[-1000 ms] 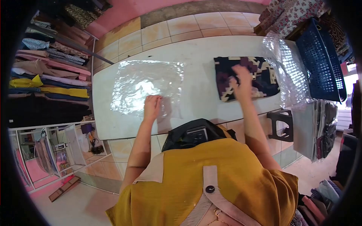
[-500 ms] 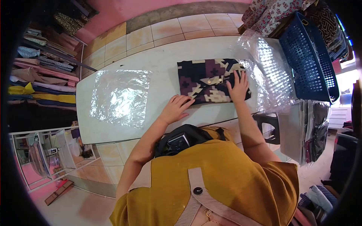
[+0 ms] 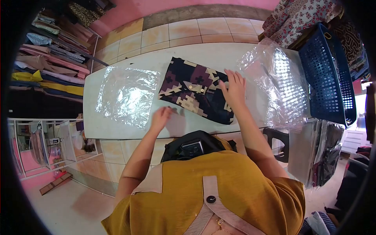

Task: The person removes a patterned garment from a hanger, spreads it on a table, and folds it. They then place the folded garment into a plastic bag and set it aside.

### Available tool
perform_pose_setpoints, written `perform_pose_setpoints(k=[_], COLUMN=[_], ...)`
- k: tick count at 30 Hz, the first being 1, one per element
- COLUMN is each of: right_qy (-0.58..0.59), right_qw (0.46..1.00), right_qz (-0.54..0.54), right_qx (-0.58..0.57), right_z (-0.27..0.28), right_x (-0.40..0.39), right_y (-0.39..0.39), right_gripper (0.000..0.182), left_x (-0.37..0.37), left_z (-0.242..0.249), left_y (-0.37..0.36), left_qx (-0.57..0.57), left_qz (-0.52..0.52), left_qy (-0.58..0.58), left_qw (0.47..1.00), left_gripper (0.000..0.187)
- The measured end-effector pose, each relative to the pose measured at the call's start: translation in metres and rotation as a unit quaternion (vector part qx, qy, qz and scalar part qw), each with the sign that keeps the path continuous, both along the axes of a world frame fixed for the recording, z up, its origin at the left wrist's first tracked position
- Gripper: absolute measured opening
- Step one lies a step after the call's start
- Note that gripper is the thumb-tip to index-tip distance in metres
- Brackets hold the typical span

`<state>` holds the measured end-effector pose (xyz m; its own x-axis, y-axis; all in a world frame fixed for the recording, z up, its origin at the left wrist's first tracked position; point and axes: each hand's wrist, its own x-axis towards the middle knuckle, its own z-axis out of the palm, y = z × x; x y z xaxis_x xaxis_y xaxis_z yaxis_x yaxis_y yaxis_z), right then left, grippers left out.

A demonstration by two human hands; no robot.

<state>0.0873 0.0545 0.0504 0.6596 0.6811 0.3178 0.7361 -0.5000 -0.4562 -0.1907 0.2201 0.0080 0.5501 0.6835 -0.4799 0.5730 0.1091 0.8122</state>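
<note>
A folded garment with a black, purple and cream geometric pattern and a buttoned front lies tilted on the white table. My right hand rests on its right edge, fingers stretched out. Just off the garment's lower left corner, my left hand hovers over the table with loosely bent fingers and nothing visible in it. Left of the garment, a clear plastic bag lies flat and shiny. More clear plastic is spread to the right of my right hand.
A blue perforated basket stands at the table's right end. Below it are plastic-wrapped packs beside a dark stool. Stacked clothes fill shelves on the left. Floral fabric hangs at the upper right.
The garment has shifted left and turned clockwise, its right end now nearer me. My left hand has come off it and moved left. My right hand stays at its right side.
</note>
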Motion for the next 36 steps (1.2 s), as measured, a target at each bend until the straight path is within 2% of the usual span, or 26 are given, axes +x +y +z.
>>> perform_pose_setpoints(k=[1, 2, 4, 5, 7, 8, 9, 10, 11, 12, 14, 16, 18, 20, 22, 24, 26, 28, 29, 31, 32, 34, 36], right_qy=[-0.008, -0.008, -0.046, -0.048, 0.069, 0.073, 0.070, 0.134, 0.199, 0.233, 0.282, 0.347, 0.380, 0.411, 0.500, 0.474, 0.450, 0.355, 0.355, 0.278, 0.277, 0.107, 0.085], right_qw=[1.000, 1.000, 0.997, 0.996, 0.985, 0.985, 0.984, 0.976, 0.962, 0.960, 0.947, 0.930, 0.914, 0.895, 0.852, 0.871, 0.887, 0.928, 0.928, 0.946, 0.946, 0.961, 0.962], right_qz=[0.022, 0.024, 0.047, 0.051, 0.038, 0.018, 0.023, 0.011, -0.003, -0.004, -0.016, -0.004, 0.021, 0.044, 0.033, 0.032, 0.032, 0.109, 0.111, 0.156, 0.158, 0.196, 0.203], right_qx=[-0.001, 0.000, -0.049, -0.049, -0.154, -0.158, -0.161, -0.174, -0.187, -0.157, -0.154, -0.116, -0.141, -0.166, -0.152, -0.128, -0.102, 0.024, 0.023, -0.054, -0.054, -0.161, -0.159], right_z=[-0.006, -0.015, -0.031, -0.034, -0.032, -0.031, -0.030, -0.030, -0.031, -0.045, -0.043, -0.042, -0.041, -0.039, -0.040, -0.036, -0.027, -0.012, -0.012, -0.012, -0.012, -0.009, -0.002], right_x=[0.009, 0.016, 0.024, 0.022, 0.011, 0.006, 0.004, 0.004, 0.007, 0.016, 0.022, 0.026, 0.026, 0.024, 0.022, 0.018, 0.008, -0.007, -0.011, -0.021, -0.027, -0.044, -0.059], right_y=[0.011, 0.020, 0.034, 0.035, 0.028, 0.022, 0.017, 0.011, 0.005, 0.001, 0.005, 0.011, 0.017, 0.021, 0.021, 0.021, 0.020, 0.019, 0.021, 0.026, 0.028, 0.031, 0.030], right_gripper=[0.053, 0.053, 0.048, 0.048, 0.047, 0.050, 0.050, 0.055, 0.060, 0.069, 0.071, 0.075, 0.075, 0.076, 0.076, 0.074, 0.071, 0.058, 0.058, 0.046, 0.046, 0.042, 0.041], left_x=[0.009, 0.019, 0.043, 0.050, 0.061, 0.062, 0.065, 0.066, 0.063, 0.057, 0.042, 0.053, 0.060, 0.067, 0.072, 0.073, 0.070, 0.069, 0.069, 0.072, 0.075, 0.081, 0.090], left_z=[0.004, 0.004, 0.001, -0.004, -0.020, -0.025, -0.024, -0.024, -0.024, -0.018, -0.014, -0.010, -0.011, -0.019, -0.021, -0.020, -0.014, -0.003, 0.000, -0.005, -0.007, -0.007, -0.006], left_y=[-0.012, -0.019, -0.015, -0.003, 0.018, 0.020, 0.021, 0.020, 0.015, 0.005, -0.010, -0.043, -0.052, -0.043, -0.039, -0.043, -0.047, -0.051, -0.052, -0.052, -0.050, -0.047, -0.051], left_qx=[-0.210, -0.210, -0.220, -0.220, -0.128, -0.130, -0.115, -0.098, -0.099, -0.145, -0.244, -0.211, -0.175, -0.224, -0.203, -0.185, -0.211, -0.209, -0.207, -0.212, -0.216, -0.213, -0.182], left_qz=[0.038, 0.041, 0.154, 0.157, 0.163, 0.169, 0.254, 0.338, 0.342, 0.297, 0.165, 0.168, 0.172, 0.074, 0.068, 0.065, 0.135, 0.139, 0.142, 0.139, 0.134, 0.113, 0.103], left_qy=[-0.005, -0.006, -0.055, -0.057, -0.082, -0.085, -0.154, -0.220, -0.219, -0.186, -0.081, -0.073, -0.064, -0.072, -0.086, -0.095, -0.148, -0.154, -0.162, -0.153, -0.145, -0.159, -0.199], left_qw=[0.977, 0.977, 0.962, 0.961, 0.975, 0.973, 0.948, 0.910, 0.909, 0.925, 0.952, 0.960, 0.967, 0.969, 0.973, 0.976, 0.957, 0.956, 0.954, 0.955, 0.956, 0.957, 0.957], left_gripper=[0.035, 0.035, 0.042, 0.042, 0.043, 0.043, 0.040, 0.037, 0.037, 0.034, 0.030, 0.031, 0.031, 0.038, 0.041, 0.045, 0.051, 0.047, 0.042, 0.044, 0.045, 0.044, 0.043])
